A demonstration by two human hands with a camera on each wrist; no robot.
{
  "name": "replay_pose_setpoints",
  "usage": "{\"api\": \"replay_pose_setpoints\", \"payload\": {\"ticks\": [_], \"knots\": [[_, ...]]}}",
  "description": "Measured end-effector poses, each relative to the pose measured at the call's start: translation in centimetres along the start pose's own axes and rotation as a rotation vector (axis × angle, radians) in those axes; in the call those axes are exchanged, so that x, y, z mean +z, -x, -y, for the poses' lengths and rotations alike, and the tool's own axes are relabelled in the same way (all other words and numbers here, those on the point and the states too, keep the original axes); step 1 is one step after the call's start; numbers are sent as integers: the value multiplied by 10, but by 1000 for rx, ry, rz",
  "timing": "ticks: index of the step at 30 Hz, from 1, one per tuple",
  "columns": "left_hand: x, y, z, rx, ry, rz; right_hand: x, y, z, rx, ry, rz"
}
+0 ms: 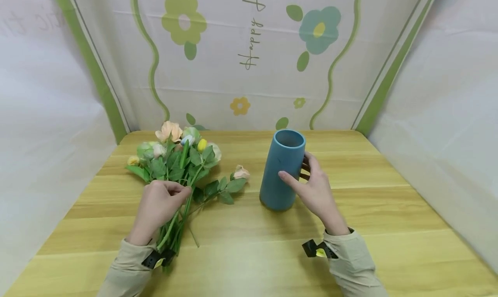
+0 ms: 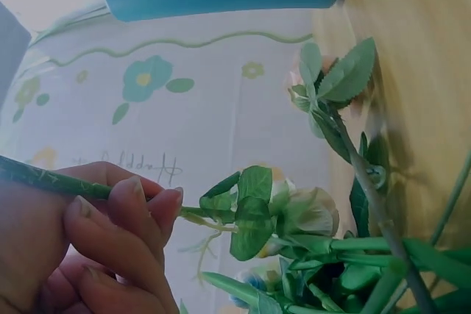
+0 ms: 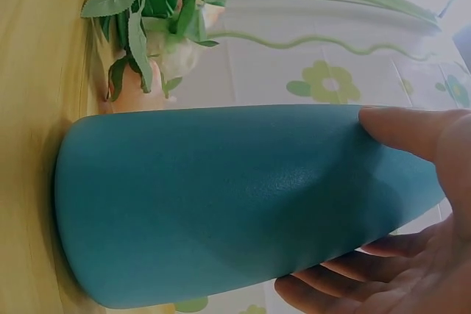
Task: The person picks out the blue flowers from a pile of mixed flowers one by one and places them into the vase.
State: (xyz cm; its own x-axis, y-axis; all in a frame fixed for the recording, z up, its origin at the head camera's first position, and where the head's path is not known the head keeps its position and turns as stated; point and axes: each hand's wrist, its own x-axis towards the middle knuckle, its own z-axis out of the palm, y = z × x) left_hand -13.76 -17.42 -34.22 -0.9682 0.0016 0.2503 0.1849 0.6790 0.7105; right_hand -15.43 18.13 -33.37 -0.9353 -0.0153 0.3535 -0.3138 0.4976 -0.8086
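Note:
My left hand (image 1: 161, 206) pinches the green stem (image 2: 55, 182) of a single artificial flower between thumb and fingers. Leaves and a pale cream bloom (image 2: 313, 215) top that stem in the left wrist view. Below this hand lies a bunch of artificial flowers (image 1: 159, 167), with peach, white, yellow and light blue heads and long green stems. A tall blue vase (image 1: 279, 176) stands upright on the table, its round mouth facing up. My right hand (image 1: 317, 193) holds the vase from the right, thumb on the near side and fingers round the far side.
One peach rose (image 1: 241, 173) with leaves lies between the bunch and the vase. The wooden table (image 1: 241, 253) meets a hanging white cloth (image 1: 218, 72) printed with flowers at the back. More white cloth hangs at both sides.

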Motion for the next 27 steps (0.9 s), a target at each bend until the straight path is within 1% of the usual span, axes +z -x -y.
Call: {"api": "replay_pose_setpoints", "payload": {"ticks": [6,11,17,21,27], "knots": [[-1,0,-2,-27,35,15,3,-3,1,6,26,-32],[-1,-1,-3,-45,68,2,7,-4,1,-5,64,-68],[-1,0,-6,-54,65,2,6,-4,4,-34,65,-82],[-1,1,-8,-51,56,-1,5,-3,5,-43,64,-91],[0,2,-10,-23,65,-24,4,-2,4,-43,83,-109]]}}
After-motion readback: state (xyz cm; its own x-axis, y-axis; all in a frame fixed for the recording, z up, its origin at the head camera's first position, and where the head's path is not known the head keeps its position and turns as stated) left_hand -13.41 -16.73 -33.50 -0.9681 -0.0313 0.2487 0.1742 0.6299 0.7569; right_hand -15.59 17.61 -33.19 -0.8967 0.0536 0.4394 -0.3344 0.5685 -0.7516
